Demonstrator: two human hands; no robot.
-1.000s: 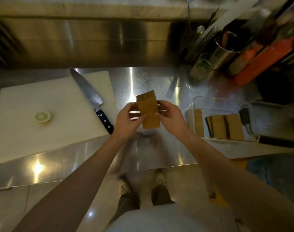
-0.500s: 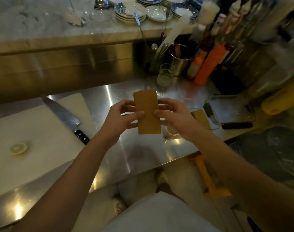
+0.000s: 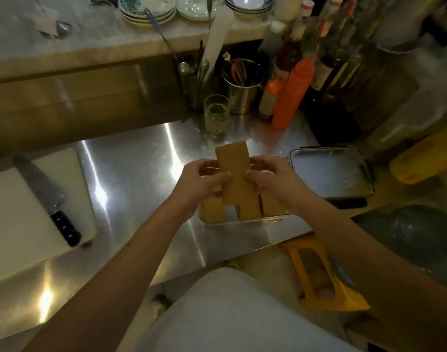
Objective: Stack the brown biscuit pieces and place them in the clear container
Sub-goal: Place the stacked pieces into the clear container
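A stack of brown biscuit pieces (image 3: 236,174) stands upright between my two hands, above the steel counter. My left hand (image 3: 200,184) grips its left edge and my right hand (image 3: 270,181) grips its right edge, thumbs on the front face. Directly beneath the stack sits the clear container (image 3: 242,221), near the counter's front edge. Inside it several more brown biscuit pieces (image 3: 212,210) stand on edge, partly hidden by my hands and the stack.
A white cutting board (image 3: 19,224) with a large black-handled knife (image 3: 48,199) lies at the left. A clear lid (image 3: 330,174) rests to the right. A glass (image 3: 216,114), utensil cups, an orange squeeze bottle (image 3: 292,95) and other bottles crowd the back right.
My view has swung to the right. Both hands have carried the biscuit stack rightward, so it now hovers right over the clear container instead of over bare counter.
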